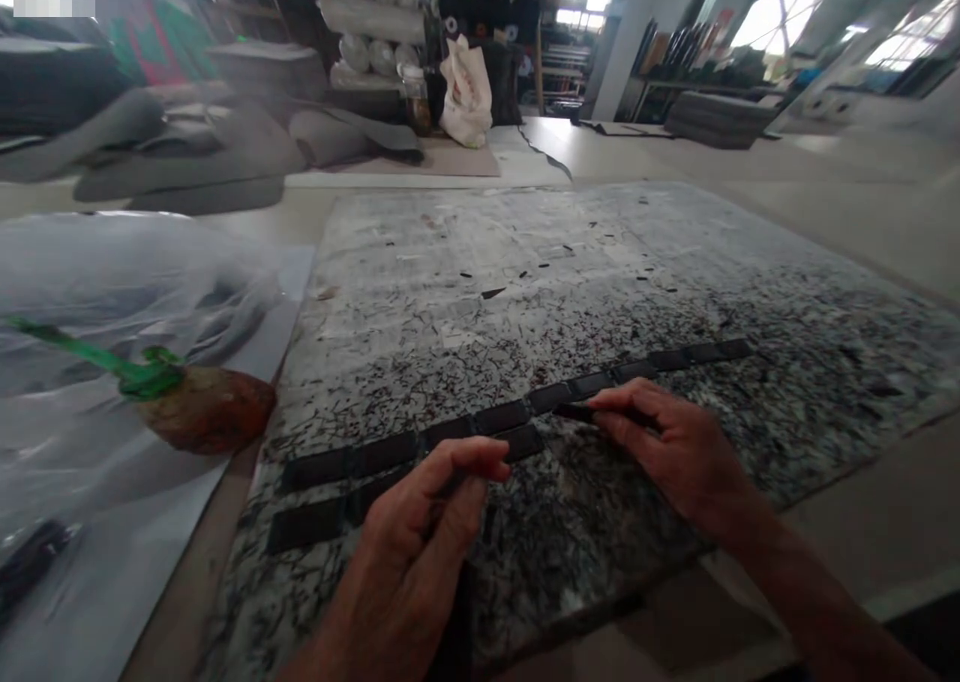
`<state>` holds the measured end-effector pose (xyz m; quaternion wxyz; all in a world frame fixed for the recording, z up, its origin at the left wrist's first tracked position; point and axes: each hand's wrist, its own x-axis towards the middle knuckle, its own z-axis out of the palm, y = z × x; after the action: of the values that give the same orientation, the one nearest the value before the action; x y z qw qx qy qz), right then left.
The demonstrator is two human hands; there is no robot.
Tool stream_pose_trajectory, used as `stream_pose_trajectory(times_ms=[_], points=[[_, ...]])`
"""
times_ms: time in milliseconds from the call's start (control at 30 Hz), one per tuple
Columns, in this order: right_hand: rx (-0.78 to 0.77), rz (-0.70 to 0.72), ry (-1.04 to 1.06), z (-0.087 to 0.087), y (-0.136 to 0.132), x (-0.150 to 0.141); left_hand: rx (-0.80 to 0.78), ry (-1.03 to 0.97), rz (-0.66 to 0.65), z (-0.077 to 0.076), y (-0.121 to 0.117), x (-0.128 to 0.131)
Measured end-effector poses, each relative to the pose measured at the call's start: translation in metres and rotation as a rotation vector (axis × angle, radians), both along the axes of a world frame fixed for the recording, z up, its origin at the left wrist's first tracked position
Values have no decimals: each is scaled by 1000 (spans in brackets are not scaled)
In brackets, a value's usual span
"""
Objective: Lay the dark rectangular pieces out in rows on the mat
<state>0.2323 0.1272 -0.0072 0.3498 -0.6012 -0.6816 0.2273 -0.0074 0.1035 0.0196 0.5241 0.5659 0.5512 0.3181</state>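
Two rows of small dark rectangular pieces lie on a speckled, worn board. The far row (502, 418) runs long toward the right; the near row (306, 525) is shorter. My right hand (679, 447) pinches a small dark flat piece (574, 413) just below the far row. Over the near row is my left hand (416, 547), fingers curled and thumb close to the index finger. It covers part of that row, and whatever its fingers may hold is hidden. The last near-row piece (525, 444) shows just beyond its fingertips.
The board (420, 222) carries dark scraps and marks. At left, a round brownish pot with a green brush-like handle (206, 407) stands beside clear plastic sheeting (127, 262). Behind are grey sheets (195, 147), a jar (417, 102), a white bag (465, 92) and a dark stack (716, 117).
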Motion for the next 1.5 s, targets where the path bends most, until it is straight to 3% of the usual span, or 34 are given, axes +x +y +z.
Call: stream_pose_trajectory(times_ms=[133,333,533,767,900,1033,1100,1200,1300,1500], points=[[254,141,-184,-6,-3,-1,11,14,-35,-2,2,-1],[369,165,-254,-18,-6,-1,24,11,-63,-5,2,-1],[371,216,-344,-22,-5,0,-23,11,-79,-5,5,-3],[280,294,-415,-14,-3,2,-72,-49,-58,-3,7,-2],[254,330,-493,-10,-2,5,-206,-212,-32,2,8,0],[312,232,-412,0,-12,-6,-300,-383,-19,1,6,3],[244,210,-220,10,-24,-22,-293,-431,-18,-2,4,5],[-64,283,77,24,-44,-52,-266,-441,-14,-5,1,8],[-335,324,229,31,-58,-80,-254,-412,28,-4,-2,11],[-524,298,388,37,-65,-97,-138,-247,51,-3,-6,8]])
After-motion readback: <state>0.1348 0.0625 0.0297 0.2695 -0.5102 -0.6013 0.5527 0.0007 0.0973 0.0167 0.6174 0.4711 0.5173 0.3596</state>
